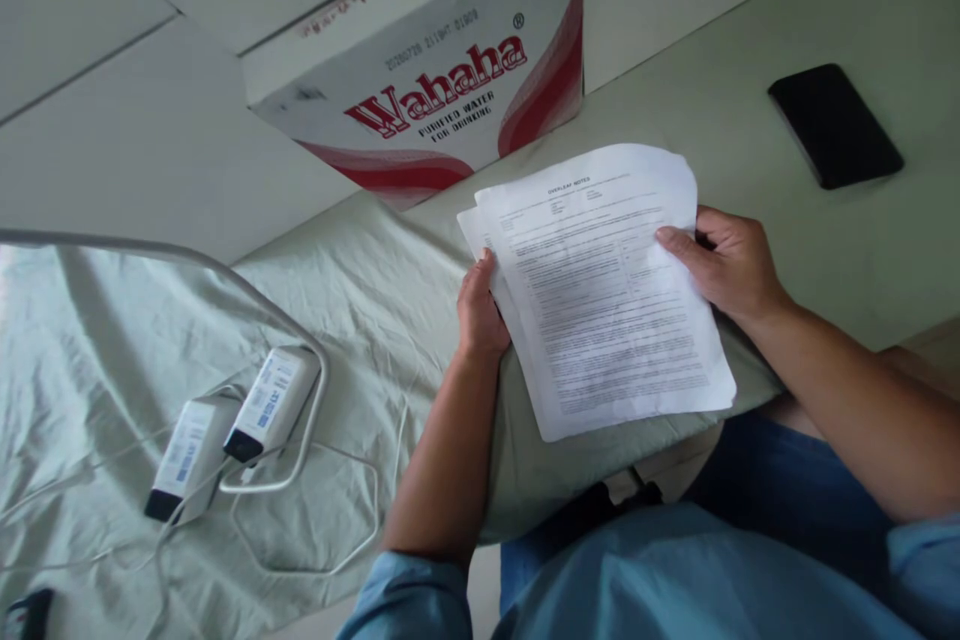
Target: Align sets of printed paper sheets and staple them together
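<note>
Printed sheets of paper are held up in front of me over the near edge of the cloth-covered table. The top sheet is headed "Overleaf Notes" and is filled with small text; another sheet peeks out behind it on the left. At the left edge, my left hand grips the paper with its thumb on the front and the other fingers mostly hidden. My right hand pinches the upper right edge, thumb on the printed side and fingers behind.
A Wahaha water carton stands against the white wall panels. A black phone lies at the right. On the left are two white boxy devices with cables, a bent grey metal tube, and a dark object at the corner.
</note>
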Action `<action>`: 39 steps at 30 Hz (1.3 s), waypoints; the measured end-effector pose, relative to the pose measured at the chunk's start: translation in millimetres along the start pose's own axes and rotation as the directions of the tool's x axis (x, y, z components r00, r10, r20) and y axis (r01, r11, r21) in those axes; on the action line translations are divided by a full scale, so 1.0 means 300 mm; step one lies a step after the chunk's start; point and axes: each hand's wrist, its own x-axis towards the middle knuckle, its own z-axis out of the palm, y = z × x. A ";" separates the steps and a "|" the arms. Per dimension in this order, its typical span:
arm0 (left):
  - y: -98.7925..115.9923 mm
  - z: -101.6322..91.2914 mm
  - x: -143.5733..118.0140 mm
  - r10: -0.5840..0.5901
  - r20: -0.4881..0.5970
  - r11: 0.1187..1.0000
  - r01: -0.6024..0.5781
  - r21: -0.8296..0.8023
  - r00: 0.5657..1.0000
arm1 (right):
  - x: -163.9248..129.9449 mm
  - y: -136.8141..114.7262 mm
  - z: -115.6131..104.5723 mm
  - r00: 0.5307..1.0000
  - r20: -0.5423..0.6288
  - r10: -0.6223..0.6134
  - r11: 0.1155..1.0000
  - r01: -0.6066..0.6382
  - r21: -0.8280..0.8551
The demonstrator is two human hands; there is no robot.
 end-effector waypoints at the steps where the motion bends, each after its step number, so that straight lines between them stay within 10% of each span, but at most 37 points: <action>1: -0.001 0.001 0.000 0.004 -0.003 1.000 -0.004 0.004 1.000 | 0.000 -0.003 0.001 1.000 -0.013 0.004 1.000 -0.004 -0.003; 11: -0.026 0.025 -0.014 0.180 -0.270 0.976 -0.137 0.172 0.946 | -0.002 -0.006 0.008 0.983 -0.186 -0.014 0.999 0.004 -0.054; 39: -0.024 0.042 -0.045 0.251 -0.163 0.941 -0.201 0.271 0.954 | -0.038 -0.059 0.035 0.989 -0.147 -0.003 1.000 0.000 -0.024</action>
